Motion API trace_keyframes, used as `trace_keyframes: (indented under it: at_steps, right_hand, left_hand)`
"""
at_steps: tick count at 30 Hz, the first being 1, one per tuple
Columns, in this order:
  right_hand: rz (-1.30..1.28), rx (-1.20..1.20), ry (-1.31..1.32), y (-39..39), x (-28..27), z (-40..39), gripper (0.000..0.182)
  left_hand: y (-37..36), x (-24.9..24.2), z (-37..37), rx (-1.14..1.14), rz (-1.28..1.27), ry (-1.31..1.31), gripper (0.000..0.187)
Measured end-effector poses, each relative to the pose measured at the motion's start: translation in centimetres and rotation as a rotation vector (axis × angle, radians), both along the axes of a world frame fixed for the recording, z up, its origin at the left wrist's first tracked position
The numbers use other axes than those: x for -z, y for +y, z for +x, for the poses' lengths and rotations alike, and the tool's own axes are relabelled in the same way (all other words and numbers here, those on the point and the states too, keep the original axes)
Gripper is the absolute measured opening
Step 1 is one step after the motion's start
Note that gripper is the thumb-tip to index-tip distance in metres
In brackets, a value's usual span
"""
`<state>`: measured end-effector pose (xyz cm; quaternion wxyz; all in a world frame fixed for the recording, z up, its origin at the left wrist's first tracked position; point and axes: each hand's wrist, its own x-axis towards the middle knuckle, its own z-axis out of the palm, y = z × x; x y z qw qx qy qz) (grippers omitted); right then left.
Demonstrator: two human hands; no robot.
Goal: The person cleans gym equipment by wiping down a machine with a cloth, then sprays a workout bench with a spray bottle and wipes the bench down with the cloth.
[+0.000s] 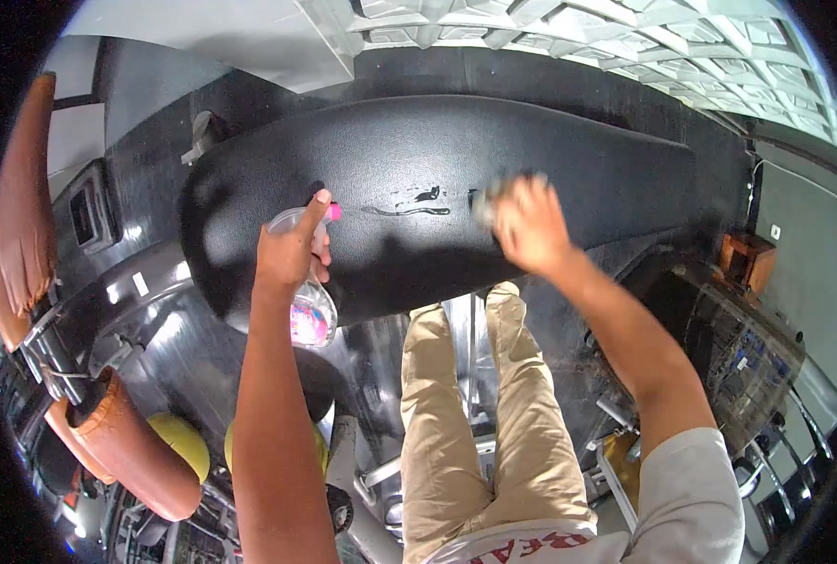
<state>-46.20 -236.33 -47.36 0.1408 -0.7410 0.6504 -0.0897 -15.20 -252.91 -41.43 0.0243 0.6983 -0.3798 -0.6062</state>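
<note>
A long black padded bench [343, 150] spans the middle of the view, with a wet streak [409, 211] on its top. Over the bench's left part, my left hand [294, 246] is wrapped round a clear spray bottle [315, 315] with a pink nozzle and a pink label. To the right of the streak, my right hand [531, 221] presses a greyish cloth [490, 202] on the bench surface. The cloth is blurred and partly hidden by my fingers.
Brown padded rollers [136, 451] on a metal frame stand at the left, near a yellow ball [181, 444]. Exercise equipment with a wire-like crate [752, 376] is at the right. A wooden box [745, 263] stands by the right wall. White latticework [625, 33] is above.
</note>
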Motion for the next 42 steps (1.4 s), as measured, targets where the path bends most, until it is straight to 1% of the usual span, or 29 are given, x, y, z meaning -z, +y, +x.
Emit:
trace_keyframes:
  at_steps: [3,4,6,8,10,11,12,13,14,17,18,20,21,23,24,26,27,28,29,30,32,33,35,36,37,39,40,41,42]
  right_hand:
    - [-0.097,0.429,-0.052,-9.5,1.5,-1.4,0.024]
    - [-0.101,0.508,-0.045,-11.7,2.1,-1.8,0.025]
    - [-0.050,0.624,-0.070,-13.1,1.6,-1.0,0.026]
    - [-0.152,0.518,-0.119,-9.9,1.9,0.0,0.025]
    - [-0.152,0.253,-0.158,-3.2,2.1,1.6,0.023]
    - [-0.081,0.146,-0.174,0.9,1.9,2.5,0.028]
    - [-0.062,0.009,-0.112,4.3,1.2,3.2,0.034]
    - [-0.011,0.001,-0.152,7.0,1.1,3.4,0.037]
    - [0.048,-0.003,-0.197,8.6,1.1,3.6,0.039]
    - [-0.008,-0.078,-0.122,4.4,1.6,2.3,0.035]
    - [-0.085,-0.081,-0.092,1.5,1.8,1.9,0.032]
    - [-0.098,0.075,-0.097,-5.7,1.3,1.1,0.023]
    - [-0.209,0.215,-0.082,-9.2,1.6,0.9,0.021]
    - [-0.177,0.450,-0.079,-14.7,2.5,0.0,0.025]
    - [-0.133,0.549,-0.136,-15.8,2.5,0.1,0.026]
    - [-0.214,0.432,-0.033,-13.8,1.3,1.8,0.023]
    - [-0.221,0.357,-0.125,-11.1,1.4,2.6,0.020]
    - [-0.168,0.244,-0.094,-7.3,1.2,3.8,0.021]
    - [-0.099,0.113,-0.142,-2.7,1.6,4.8,0.027]
    - [-0.075,-0.012,-0.078,2.0,1.8,5.9,0.031]
    - [0.041,-0.127,-0.168,7.4,0.5,7.1,0.036]
    - [0.065,-0.182,-0.160,6.7,0.5,6.7,0.035]
    - [0.110,-0.281,-0.144,3.1,0.4,5.3,0.035]
    - [-0.004,-0.304,-0.094,0.1,0.8,4.6,0.033]
    - [-0.101,-0.286,-0.028,-3.5,0.9,3.9,0.025]
    - [-0.140,-0.014,-0.052,-10.9,0.2,3.0,0.017]
    - [-0.208,0.173,-0.110,-14.0,1.2,2.7,0.019]
    - [-0.234,0.325,-0.100,-16.8,2.2,2.4,0.023]
    - [-0.132,0.514,-0.146,-18.7,2.8,2.5,0.024]
  left_hand:
    - [-0.1,-1.0,-0.8,-0.074,0.031,-0.024,0.064]
    - [-0.1,-0.9,-1.0,-0.075,0.035,-0.028,0.065]
    - [-0.3,-0.8,-0.8,-0.077,0.043,-0.034,0.067]
    - [-0.3,-1.0,-0.8,-0.066,0.076,-0.034,0.066]
    - [-0.8,-1.1,-0.8,-0.061,0.072,-0.038,0.066]
    - [-0.6,-1.2,-0.9,-0.056,0.064,-0.046,0.065]
    - [-0.5,-1.0,-1.0,-0.054,0.054,-0.051,0.065]
    - [-0.2,-0.2,-0.8,-0.106,0.026,-0.047,0.064]
    - [-0.2,-0.4,-0.9,-0.101,0.030,-0.037,0.064]
    - [-0.3,-0.7,-0.9,-0.079,0.044,-0.026,0.063]
    - [-0.4,-0.3,-0.7,-0.069,0.052,-0.034,0.063]
    - [-0.6,0.1,-0.6,-0.069,0.047,-0.045,0.063]
    - [-0.5,0.0,-0.6,-0.074,0.043,-0.047,0.063]
    - [-0.3,-0.4,-1.0,-0.085,0.034,-0.036,0.063]
    - [-0.2,-0.9,-1.3,-0.097,0.025,-0.033,0.062]
    - [-0.6,-1.1,-0.9,-0.095,0.044,-0.042,0.061]
    - [-0.7,-0.7,-0.7,-0.082,0.078,-0.053,0.060]
    - [-0.9,-0.5,-0.6,-0.069,0.112,-0.059,0.059]
    - [-1.0,-0.8,-0.8,-0.073,0.117,-0.079,0.059]
    - [-0.9,-0.8,-1.0,-0.088,0.097,-0.065,0.060]
    - [-0.7,-0.4,-0.9,-0.116,0.059,-0.050,0.062]
    - [-0.5,-0.1,-0.9,-0.107,0.025,-0.041,0.062]
    - [-0.8,-0.5,-0.8,-0.082,0.094,-0.066,0.061]
    - [-1.1,-0.7,-0.8,-0.067,0.125,-0.075,0.061]
    - [-1.3,-0.8,-0.9,-0.062,0.121,-0.074,0.061]
    - [-1.2,-1.0,-0.9,-0.053,0.125,-0.075,0.061]
    - [-1.1,-0.8,-0.9,-0.056,0.134,-0.077,0.061]
    - [-1.1,-0.6,-0.8,-0.059,0.141,-0.078,0.061]
    - [-1.1,-0.4,-0.8,-0.064,0.146,-0.079,0.062]
